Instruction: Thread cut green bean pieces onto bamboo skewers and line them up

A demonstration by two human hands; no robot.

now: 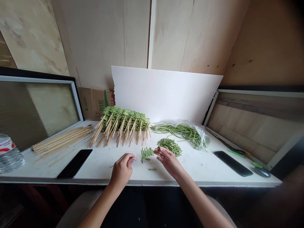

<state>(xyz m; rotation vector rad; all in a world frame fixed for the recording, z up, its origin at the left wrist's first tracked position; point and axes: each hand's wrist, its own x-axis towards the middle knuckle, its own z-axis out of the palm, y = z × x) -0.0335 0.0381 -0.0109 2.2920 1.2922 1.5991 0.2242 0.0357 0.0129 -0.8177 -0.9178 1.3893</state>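
My left hand [122, 166] is closed in a pinch around a thin bamboo skewer, whose end pokes out to the left of the fist. Cut green bean pieces [147, 153] sit side by side in a row on this skewer, between my two hands. At the row's right end, the fingers of my right hand [167, 160] close on the skewer near its tip; the exact contact is partly hidden. Below the row lies one loose bean piece [152, 169] on the white table. Just behind my right hand is a pile of cut bean pieces [169, 145].
Filled bean skewers [124, 118] are stacked at the back left, sticks forward. Bare skewers [61, 141] lie farther left, beside a black phone [74, 163] and a water bottle [10, 155]. Long beans in a plastic bag [187, 131], another phone [232, 163] and a mouse [262, 172] are right.
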